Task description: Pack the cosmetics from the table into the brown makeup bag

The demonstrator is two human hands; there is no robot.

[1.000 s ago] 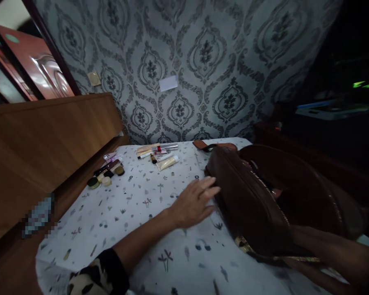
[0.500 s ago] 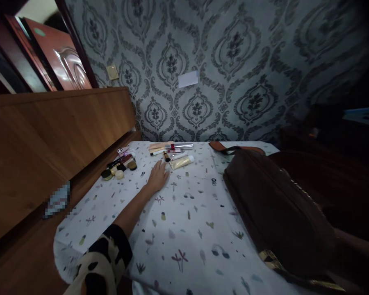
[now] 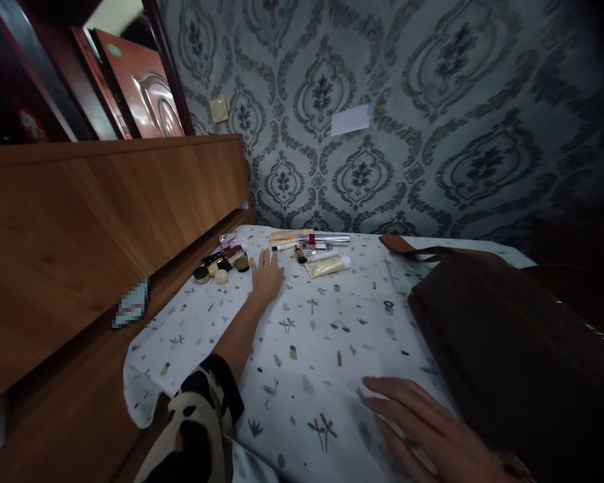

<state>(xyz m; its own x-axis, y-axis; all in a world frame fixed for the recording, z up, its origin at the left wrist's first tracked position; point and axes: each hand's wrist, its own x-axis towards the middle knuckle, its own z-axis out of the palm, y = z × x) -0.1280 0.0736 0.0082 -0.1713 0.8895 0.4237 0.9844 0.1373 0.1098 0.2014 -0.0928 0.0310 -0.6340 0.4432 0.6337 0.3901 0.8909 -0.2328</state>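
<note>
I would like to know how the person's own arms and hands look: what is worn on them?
The left sleeve is patterned in black and cream with a touch of orange-brown, ending on the left forearm. The left hand and right hand wear no gloves. I cannot make out a right sleeve.

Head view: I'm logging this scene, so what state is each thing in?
Left hand: fingers spread, palm down
Right hand: fingers extended, grip unclear
Brown bag: opening too dark to judge
Cream tube: lying, capped
Silver tube: lying flat
Small jars: standing
Patterned cloth: spread out
</note>
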